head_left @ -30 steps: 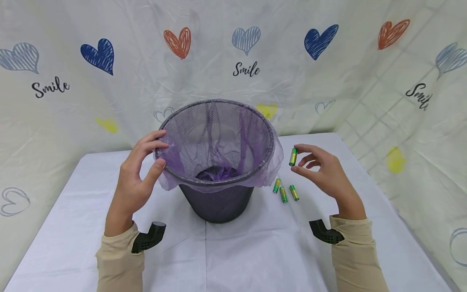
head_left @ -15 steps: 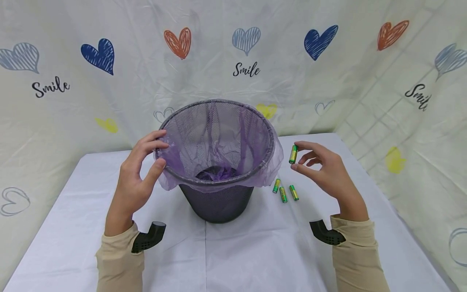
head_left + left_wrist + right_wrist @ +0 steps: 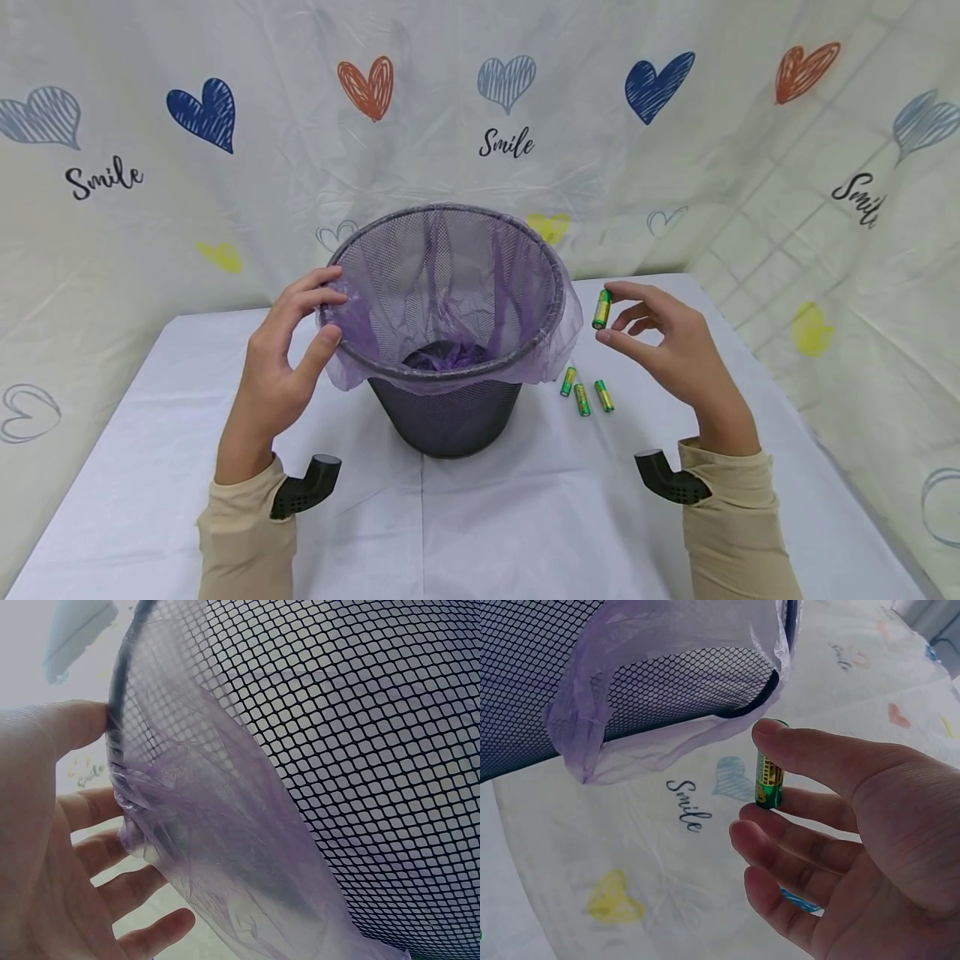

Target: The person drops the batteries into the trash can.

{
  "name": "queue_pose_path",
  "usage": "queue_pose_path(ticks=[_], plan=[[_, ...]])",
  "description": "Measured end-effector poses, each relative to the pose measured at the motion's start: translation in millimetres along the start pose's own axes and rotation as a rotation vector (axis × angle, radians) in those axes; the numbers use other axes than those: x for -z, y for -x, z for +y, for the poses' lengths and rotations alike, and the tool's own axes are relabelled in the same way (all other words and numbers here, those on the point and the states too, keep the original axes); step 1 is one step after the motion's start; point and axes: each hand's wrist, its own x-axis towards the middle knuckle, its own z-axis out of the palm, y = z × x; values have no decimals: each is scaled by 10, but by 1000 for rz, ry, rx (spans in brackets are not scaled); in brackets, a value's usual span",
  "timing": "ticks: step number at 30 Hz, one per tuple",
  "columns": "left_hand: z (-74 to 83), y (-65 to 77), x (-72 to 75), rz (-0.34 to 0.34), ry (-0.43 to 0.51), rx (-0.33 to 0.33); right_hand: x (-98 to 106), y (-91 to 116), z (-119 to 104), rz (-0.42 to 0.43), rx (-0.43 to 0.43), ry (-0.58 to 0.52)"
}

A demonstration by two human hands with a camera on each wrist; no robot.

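Note:
A black mesh wastebasket [image 3: 450,425] stands upright on the table, lined with a thin purple bag [image 3: 247,862] folded over its rim. My left hand [image 3: 281,354] holds the left side of that rim, fingertips over the edge and thumb against it; in the left wrist view the thumb meets the rim beside the bunched bag. To the right of the basket, my right hand [image 3: 660,333] pinches a green and yellow battery [image 3: 602,309] end to end between thumb and index finger. The right wrist view shows this battery [image 3: 769,780] just outside the hanging bag edge, the other fingers loosely bent.
Three more green batteries [image 3: 582,400] lie on the white tablecloth [image 3: 510,525] right of the wastebasket, below the raised right hand. A curtain [image 3: 435,167] printed with hearts and "Smile" hangs behind and along the right side.
My right hand has risen slightly, carrying the battery up a little. The left hand, wastebasket and batteries on the table stay where they were.

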Motion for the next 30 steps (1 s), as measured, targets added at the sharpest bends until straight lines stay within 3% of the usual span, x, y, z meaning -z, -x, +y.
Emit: queue_pose_path(ticks=[7,30], plan=[[155,-40,5,4,-21,10,12,-23,-62,13,22,-5],[172,-36,-4,4,-18,15,37,-97,-247,54,84,-94]])
